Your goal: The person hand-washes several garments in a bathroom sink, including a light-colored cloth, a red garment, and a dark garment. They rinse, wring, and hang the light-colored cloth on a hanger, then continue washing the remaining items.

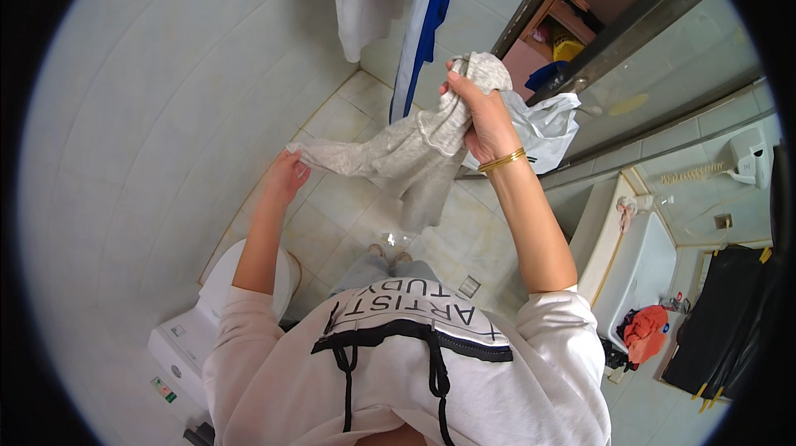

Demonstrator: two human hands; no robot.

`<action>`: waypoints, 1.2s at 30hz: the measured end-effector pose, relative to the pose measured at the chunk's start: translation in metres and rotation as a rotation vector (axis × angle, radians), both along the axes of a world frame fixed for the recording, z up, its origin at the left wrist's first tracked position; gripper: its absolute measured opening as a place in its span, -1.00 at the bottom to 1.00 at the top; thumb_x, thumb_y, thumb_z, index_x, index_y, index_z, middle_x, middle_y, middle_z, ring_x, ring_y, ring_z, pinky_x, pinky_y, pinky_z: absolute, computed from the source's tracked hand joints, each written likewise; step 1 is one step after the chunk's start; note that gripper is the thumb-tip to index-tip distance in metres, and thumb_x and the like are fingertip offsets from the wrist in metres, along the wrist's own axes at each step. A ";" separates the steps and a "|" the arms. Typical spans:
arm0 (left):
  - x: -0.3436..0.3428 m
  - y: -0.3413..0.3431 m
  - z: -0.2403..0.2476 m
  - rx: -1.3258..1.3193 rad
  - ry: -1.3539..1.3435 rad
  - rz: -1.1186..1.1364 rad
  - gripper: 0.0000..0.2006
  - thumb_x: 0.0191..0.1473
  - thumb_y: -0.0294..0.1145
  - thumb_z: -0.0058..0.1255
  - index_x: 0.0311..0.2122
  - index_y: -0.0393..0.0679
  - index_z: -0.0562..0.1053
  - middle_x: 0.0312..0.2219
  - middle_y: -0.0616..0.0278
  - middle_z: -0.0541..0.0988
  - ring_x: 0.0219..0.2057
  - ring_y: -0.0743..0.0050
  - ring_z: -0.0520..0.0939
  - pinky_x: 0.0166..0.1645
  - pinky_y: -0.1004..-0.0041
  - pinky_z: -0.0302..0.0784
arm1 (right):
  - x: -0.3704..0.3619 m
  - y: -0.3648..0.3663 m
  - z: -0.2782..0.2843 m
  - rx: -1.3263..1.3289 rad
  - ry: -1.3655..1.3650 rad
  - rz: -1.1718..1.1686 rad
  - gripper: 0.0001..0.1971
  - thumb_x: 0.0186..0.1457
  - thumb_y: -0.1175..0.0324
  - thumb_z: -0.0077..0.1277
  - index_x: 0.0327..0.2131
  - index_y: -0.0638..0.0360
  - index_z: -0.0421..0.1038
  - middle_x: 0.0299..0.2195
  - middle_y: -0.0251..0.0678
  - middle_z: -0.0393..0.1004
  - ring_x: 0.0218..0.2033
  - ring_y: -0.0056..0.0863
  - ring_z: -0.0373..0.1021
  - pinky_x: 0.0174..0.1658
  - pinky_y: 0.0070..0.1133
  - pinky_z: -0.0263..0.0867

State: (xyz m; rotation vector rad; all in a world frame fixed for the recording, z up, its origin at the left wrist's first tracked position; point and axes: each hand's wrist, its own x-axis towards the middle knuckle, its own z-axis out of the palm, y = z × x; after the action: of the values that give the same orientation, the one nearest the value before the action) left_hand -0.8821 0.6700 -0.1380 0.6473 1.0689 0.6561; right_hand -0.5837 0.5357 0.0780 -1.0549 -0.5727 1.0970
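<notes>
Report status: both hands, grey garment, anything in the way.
Left hand pinching, right hand gripping. Grey garment stretched between, part hanging loose. White bag near right hand; no blockage visible.

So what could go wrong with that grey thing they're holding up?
The left hand pinches only a narrow end of the grey heathered garment, so if that grip slipped, the end might flop toward the tiled floor. Also, the right hand clutches the bunched fabric, with a gold bracelet at its wrist, so loose cloth could perhaps snag there.
</notes>
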 end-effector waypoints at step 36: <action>0.119 -0.032 0.126 0.855 0.010 -0.723 -0.36 -0.03 -0.10 -0.02 0.09 -0.20 0.09 0.00 0.21 0.26 0.02 0.36 0.28 0.09 0.40 0.15 | -0.049 0.056 -0.004 -0.095 0.102 -0.034 -0.57 -0.06 0.23 0.04 -0.25 0.46 0.27 -0.29 -0.17 0.36 -0.23 -0.49 0.29 -0.16 -0.57 0.22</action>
State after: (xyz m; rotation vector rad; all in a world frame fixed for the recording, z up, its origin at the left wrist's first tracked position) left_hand -0.7632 0.6383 -0.0116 1.6768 0.4485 0.4406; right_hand -0.6323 0.5920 0.0742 -1.0801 -0.4231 1.1506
